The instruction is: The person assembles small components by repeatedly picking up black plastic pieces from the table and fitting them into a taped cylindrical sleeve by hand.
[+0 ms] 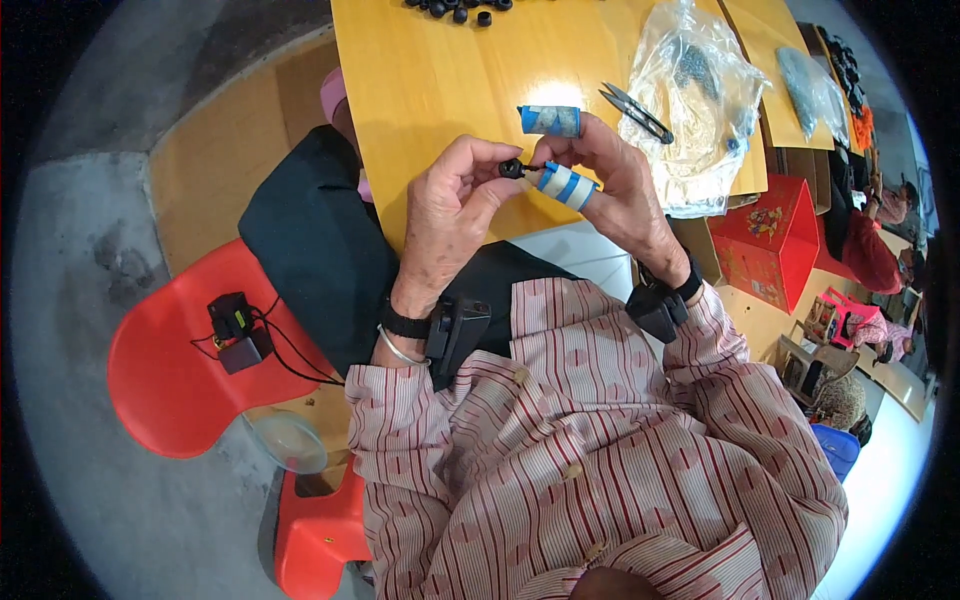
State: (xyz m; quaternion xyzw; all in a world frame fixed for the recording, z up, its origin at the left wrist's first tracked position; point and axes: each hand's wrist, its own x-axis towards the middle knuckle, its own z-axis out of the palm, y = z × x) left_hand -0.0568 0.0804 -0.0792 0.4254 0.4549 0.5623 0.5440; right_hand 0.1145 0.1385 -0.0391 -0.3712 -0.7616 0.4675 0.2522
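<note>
We're seeing one black cap-like piece seemingly mid-work, left hand pinching it, right hand at its side, hold unclear, loose black pieces seemingly waiting.

Black part, blue and off-white finger tape, honey-yellow table, black snips, pale shirt with red stripes and pinkish patches, orange-red chair, red box with gold print, grey floor

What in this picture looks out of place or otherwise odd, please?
Two things look slightly odd: a black device with cables lies on the red chair, where one would sit; and the right hand has blue-and-white wraps on two digits, while the left hand shows none.
</note>
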